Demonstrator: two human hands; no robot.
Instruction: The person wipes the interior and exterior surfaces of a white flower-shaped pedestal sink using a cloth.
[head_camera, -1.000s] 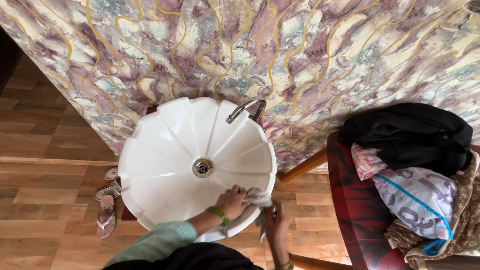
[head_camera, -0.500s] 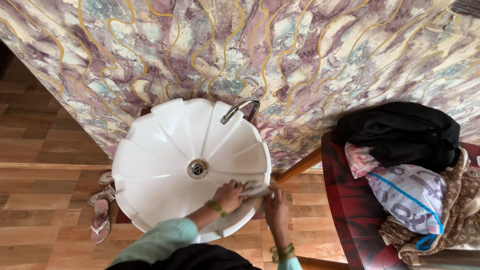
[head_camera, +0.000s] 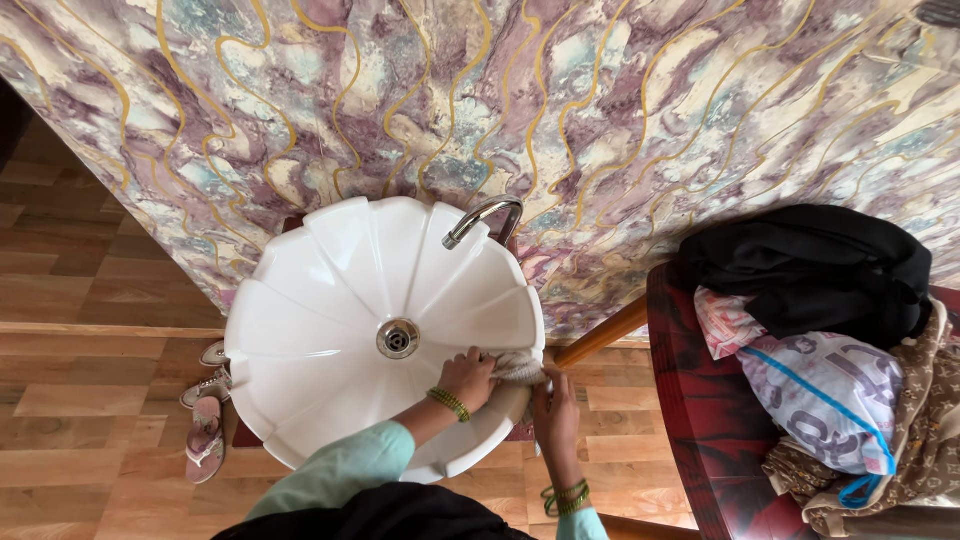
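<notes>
Since a second ago both hands have slid a little right along the near rim, cloth with them; view shifted too. Left hand (head_camera: 468, 378) fingers curled down over a small pale cloth (head_camera: 518, 368), pressing it onto the inner wall of the white fluted basin (head_camera: 320, 290), near-right side. Right hand (head_camera: 556, 415) sits outside the rim, fingers closed on the cloth's outer end where it drapes over the edge. Cloth looks soft, light, limp, probably damp; bunches easily, best held by a gathered wad. Basin is hard, glossy, likely slick. Drain (head_camera: 398, 338) is just left of my left hand, tap (head_camera: 483, 217) at the far side against the marbled wall (head_camera: 600, 120). Sandals (head_camera: 205, 420) on the floor to the left, chair (head_camera: 700, 400) with piled bags to the right.
</notes>
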